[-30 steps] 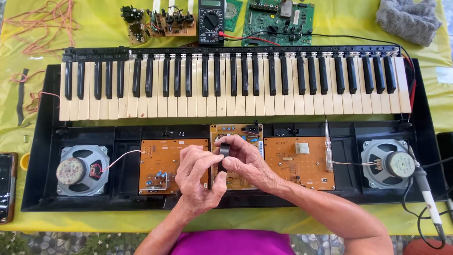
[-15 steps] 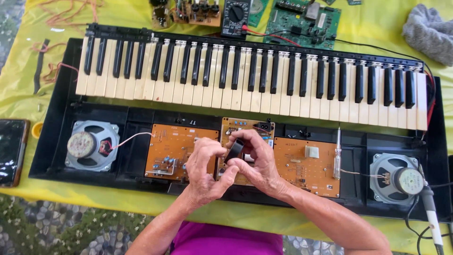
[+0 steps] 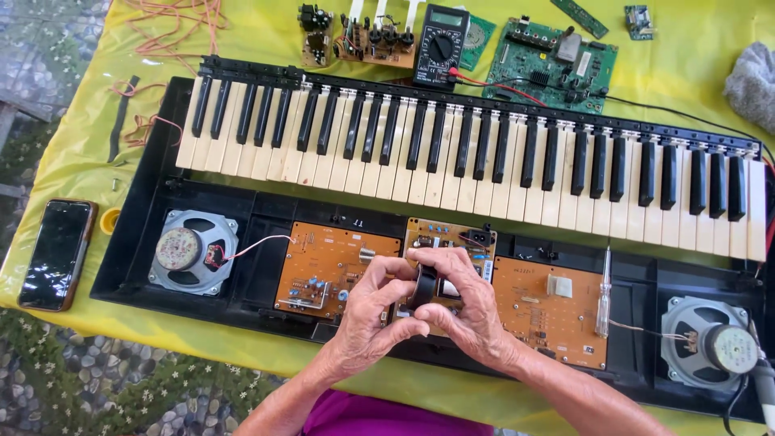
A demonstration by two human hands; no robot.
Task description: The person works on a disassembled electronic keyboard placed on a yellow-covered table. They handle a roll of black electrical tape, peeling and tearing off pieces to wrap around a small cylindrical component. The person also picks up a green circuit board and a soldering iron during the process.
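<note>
Black plastic, small and roundish: that's the part (image 3: 425, 287) pinched between both hands over the middle of the opened keyboard case (image 3: 145, 202). Left hand (image 3: 370, 319) has thumb and fingers curled round its lower-left side; right hand (image 3: 468, 311) closes on it from the right w/ fingers folded over the top, so the two hands are together, both clamped on the same piece, fingertips nearly meeting. It sits just above the centre orange-brown circuit board (image 3: 452, 242), w/ a second orange board (image 3: 323, 266) to the left and a third (image 3: 549, 311) to the right, all inside the black shell below the row of cream and black keys (image 3: 484, 153). Judging by the grip, the step in hand is working or fitting this small part at the centre board, prob. mid-way; any next move would need a steady pinch and care not to press on the board components under the knuckles. A clear-handled screwdriver (image 3: 602, 295) lies beside the right board, untouched. Round grey speakers sit at each end, left (image 3: 192, 250) and right (image 3: 714, 351), thin wires running off them. Black multimeter (image 3: 440, 44) and a green board (image 3: 553, 60) lie beyond the keys on the yellow cloth (image 3: 81, 145); dark phone (image 3: 56, 254) at far left. Hard to tell: what the black part actually is, whether it's attached to the board or loose, and what's under the palms. Right speaker's cable is cut off by the frame edge.
</note>
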